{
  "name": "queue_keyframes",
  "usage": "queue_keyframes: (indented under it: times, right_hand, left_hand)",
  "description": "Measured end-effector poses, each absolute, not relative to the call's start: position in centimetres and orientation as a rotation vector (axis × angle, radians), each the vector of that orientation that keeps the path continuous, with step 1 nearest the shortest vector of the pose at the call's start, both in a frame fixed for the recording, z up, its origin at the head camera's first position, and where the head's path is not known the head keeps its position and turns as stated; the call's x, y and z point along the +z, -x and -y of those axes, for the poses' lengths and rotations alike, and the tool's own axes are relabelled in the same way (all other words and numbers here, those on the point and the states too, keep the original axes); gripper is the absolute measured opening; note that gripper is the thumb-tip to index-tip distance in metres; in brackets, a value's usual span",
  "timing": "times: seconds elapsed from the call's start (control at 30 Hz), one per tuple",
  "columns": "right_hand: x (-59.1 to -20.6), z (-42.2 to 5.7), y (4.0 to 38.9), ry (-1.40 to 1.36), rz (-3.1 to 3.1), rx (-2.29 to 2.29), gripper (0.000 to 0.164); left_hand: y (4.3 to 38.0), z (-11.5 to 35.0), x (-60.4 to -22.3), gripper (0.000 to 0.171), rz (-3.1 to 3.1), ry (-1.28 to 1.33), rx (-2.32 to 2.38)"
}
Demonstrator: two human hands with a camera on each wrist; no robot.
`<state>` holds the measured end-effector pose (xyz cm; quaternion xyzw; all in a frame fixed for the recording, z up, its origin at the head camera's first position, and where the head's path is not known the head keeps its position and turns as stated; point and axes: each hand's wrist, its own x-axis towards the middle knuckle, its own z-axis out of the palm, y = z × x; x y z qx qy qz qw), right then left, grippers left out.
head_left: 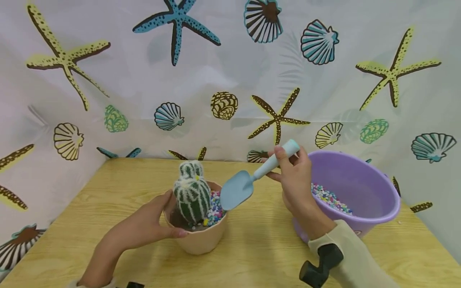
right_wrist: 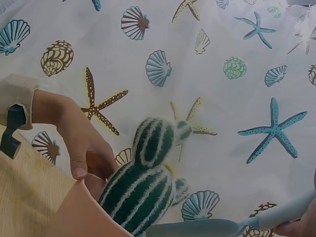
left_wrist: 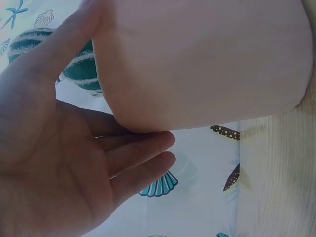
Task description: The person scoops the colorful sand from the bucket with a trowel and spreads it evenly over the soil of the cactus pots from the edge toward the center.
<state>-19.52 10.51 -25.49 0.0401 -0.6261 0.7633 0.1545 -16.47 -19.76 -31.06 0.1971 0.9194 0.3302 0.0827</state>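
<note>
A peach-coloured flower pot stands on the table, holding a green cactus with fuzzy white ribs. Colourful pebbles lie on the cactus's right side inside it. My left hand grips the pot's left rim, thumb at the front and fingers round the far side; the left wrist view shows these against the pot wall. By its handle, my right hand holds a light blue trowel. The trowel's blade tilts down over the pot's right rim, its tip close to the pebbles.
To the right stands a purple bucket with more colourful pebbles inside, close beside my right forearm. The wooden table ends at a cloth backdrop printed with starfish and shells.
</note>
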Motion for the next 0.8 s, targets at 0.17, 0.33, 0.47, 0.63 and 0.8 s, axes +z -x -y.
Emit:
queue_keyframes:
  times: [0.17,0.33,0.47,0.63,0.8]
  right_hand:
    - [-25.4,-10.9,19.7,-0.107,1.79,2.19,0.016]
    - [-25.1,-11.7,19.8,-0.06,1.814,2.213,0.016]
    - [-24.8,-12.5,19.9,-0.017,1.875,2.206,0.015]
    - [-24.5,-13.1,19.9,0.013,1.874,2.216,0.011]
    - [-24.0,-14.0,19.9,0.008,1.835,2.231,0.009]
  left_hand:
    - [15.9,20.0,-31.0,0.11,-2.748,-0.534,0.995]
    - [15.3,19.9,-31.0,0.106,-2.772,-0.45,0.996]
    - [14.7,19.6,-31.0,0.099,-2.78,-0.403,1.043]
    - [14.0,19.3,-31.1,0.09,-2.831,-0.402,1.072]
    - [13.4,19.0,-31.1,0.08,-2.899,-0.382,1.049]
